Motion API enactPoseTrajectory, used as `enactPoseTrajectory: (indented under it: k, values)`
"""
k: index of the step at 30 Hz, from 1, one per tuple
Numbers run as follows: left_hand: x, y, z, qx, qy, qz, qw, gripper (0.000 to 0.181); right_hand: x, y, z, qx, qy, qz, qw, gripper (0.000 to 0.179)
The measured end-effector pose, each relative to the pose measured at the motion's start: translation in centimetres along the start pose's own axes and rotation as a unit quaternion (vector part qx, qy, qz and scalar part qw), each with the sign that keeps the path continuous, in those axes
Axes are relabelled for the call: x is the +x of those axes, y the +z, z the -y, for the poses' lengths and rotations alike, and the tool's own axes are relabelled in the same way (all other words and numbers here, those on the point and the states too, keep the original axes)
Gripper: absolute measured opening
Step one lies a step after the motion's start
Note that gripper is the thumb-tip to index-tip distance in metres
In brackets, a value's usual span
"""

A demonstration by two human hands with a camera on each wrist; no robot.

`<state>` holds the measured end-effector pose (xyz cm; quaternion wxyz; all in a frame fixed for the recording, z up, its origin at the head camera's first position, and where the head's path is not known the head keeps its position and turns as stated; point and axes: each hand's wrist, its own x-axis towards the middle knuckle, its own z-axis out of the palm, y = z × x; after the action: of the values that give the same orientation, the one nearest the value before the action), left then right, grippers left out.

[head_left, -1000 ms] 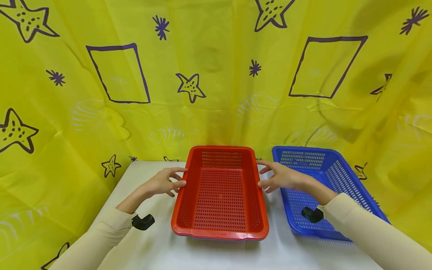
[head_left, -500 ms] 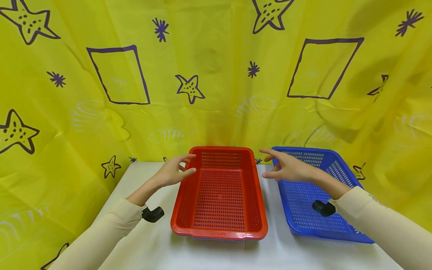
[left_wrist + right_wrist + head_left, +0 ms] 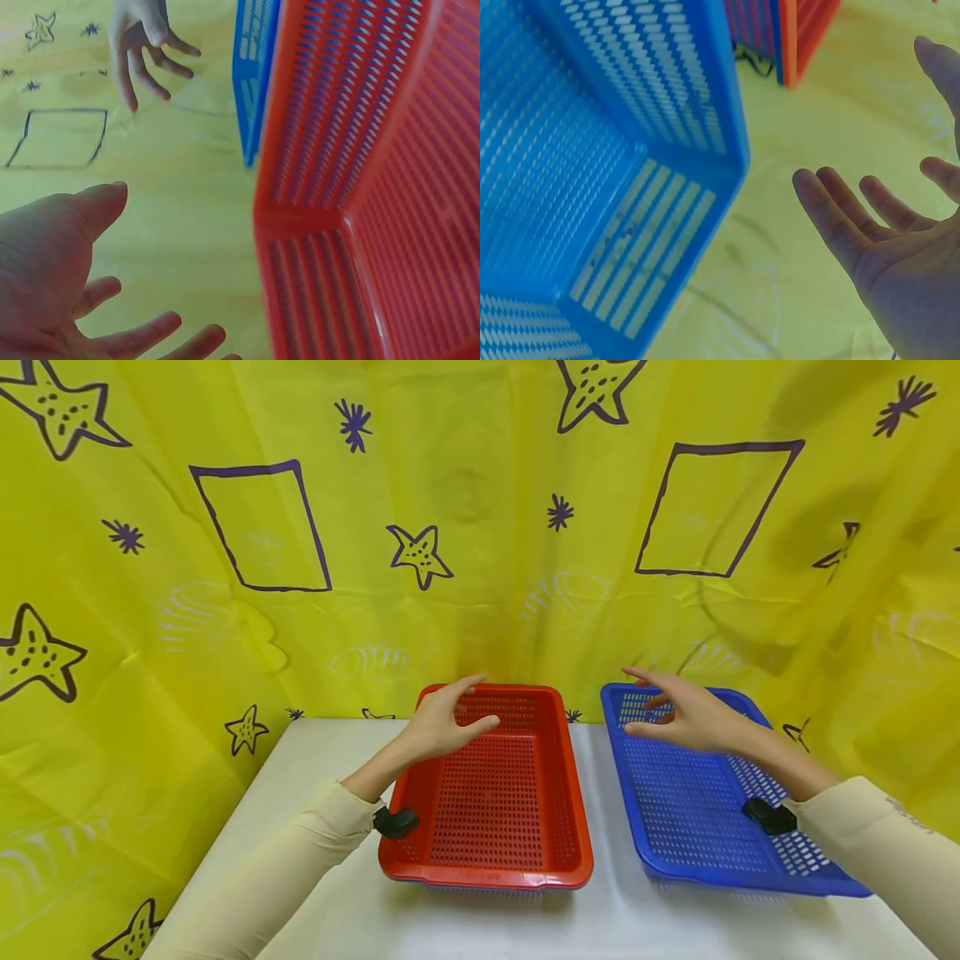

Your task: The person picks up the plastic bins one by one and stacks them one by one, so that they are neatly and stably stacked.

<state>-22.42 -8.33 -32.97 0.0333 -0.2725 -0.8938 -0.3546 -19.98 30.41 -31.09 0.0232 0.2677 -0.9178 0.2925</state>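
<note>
A red slotted plastic basket [image 3: 487, 802] sits mid-table, its inside bare. My left hand [image 3: 442, 720] hovers over its far left corner, fingers spread and nothing in them. In the left wrist view that hand [image 3: 52, 262] shows thumb and fingers apart, beside the red basket [image 3: 300, 217]. To the right lies a blue slotted basket [image 3: 675, 802], bare inside too. My right hand [image 3: 693, 717] is above its far end with loose, parted fingers. The right wrist view has this hand [image 3: 907, 247] apart from the blue basket [image 3: 731, 142], holding nothing.
The white table [image 3: 322, 893] carries both baskets, with a narrow strip of tabletop between them. A yellow curtain [image 3: 480, 627] printed with starfish and frames hangs right behind the table and along its sides. Dark camera mounts sit at both wrists.
Both hands have left the red basket's side rims, risen and shifted right: the left now over the red basket, the right over the blue one. The red basket has stayed in place.
</note>
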Motion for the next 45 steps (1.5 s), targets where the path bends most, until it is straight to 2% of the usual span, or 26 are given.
enactPoseTrajectory:
  k: [6, 12, 21, 32, 40, 45]
  values:
    - [2.0, 2.3, -2.7, -0.012, 0.01, 0.012, 0.9998, 0.073, -1.4, -1.6, -1.5, -0.041, -0.005, -0.037, 0.9985, 0.086]
    - [3.5, 4.7, -4.9, -0.006, 0.019, 0.026, 0.9995, 0.074, -3.1, -3.0, -3.5, -0.049, 0.006, -0.061, 0.9969, 0.087]
    - [5.0, 7.6, -7.1, -0.015, 0.024, 0.046, 0.9985, 0.074, -5.3, -4.6, -5.4, -0.086, 0.043, -0.077, 0.9924, 0.09]
    - [5.9, 9.9, -8.8, -0.032, -0.008, 0.054, 0.998, 0.075, -7.2, -5.6, -6.8, -0.092, 0.075, -0.077, 0.9899, 0.088]
    - [6.9, 11.8, -10.2, -0.042, -0.043, 0.055, 0.9967, 0.076, -8.1, -6.5, -8.0, -0.06, 0.145, -0.028, 0.9872, 0.093]
    - [7.7, 13.0, -11.1, -0.046, -0.082, 0.049, 0.9943, 0.076, -8.5, -7.0, -9.0, -0.04, 0.163, -0.005, 0.9857, 0.092]
